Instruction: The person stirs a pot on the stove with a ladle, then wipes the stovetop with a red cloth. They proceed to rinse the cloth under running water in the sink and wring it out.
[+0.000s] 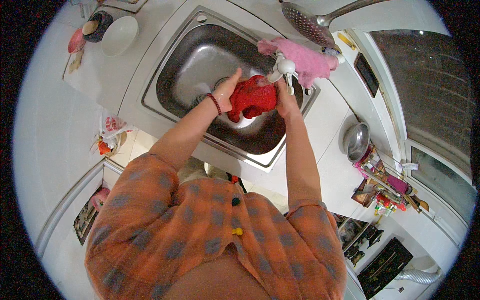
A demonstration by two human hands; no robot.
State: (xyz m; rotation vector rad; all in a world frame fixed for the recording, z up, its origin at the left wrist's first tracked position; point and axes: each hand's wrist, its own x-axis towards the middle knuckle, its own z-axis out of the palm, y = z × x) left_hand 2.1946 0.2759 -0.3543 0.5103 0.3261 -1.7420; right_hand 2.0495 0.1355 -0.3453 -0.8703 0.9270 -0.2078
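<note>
Water from the white faucet (pixel 283 67) runs onto a wet red cloth (pixel 252 97) held between my two hands over the stainless-steel sink (pixel 195 65). My left hand (pixel 225 92), with a dark red bead bracelet at the wrist, holds the cloth's left side, its upper digits fairly straight. My right hand (pixel 286 100) grips the right side below the faucet, its fingertips partly hidden. A pink cloth (pixel 305 57) is draped behind the faucet.
A white bowl (pixel 120 35) sits at upper left, a perforated ladle (pixel 307 25) at upper right. On the right counter are a metal bowl (pixel 357 142) and clustered utensils (pixel 385 182) by the window. A plastic bag (pixel 112 125) is beyond the counter's left edge.
</note>
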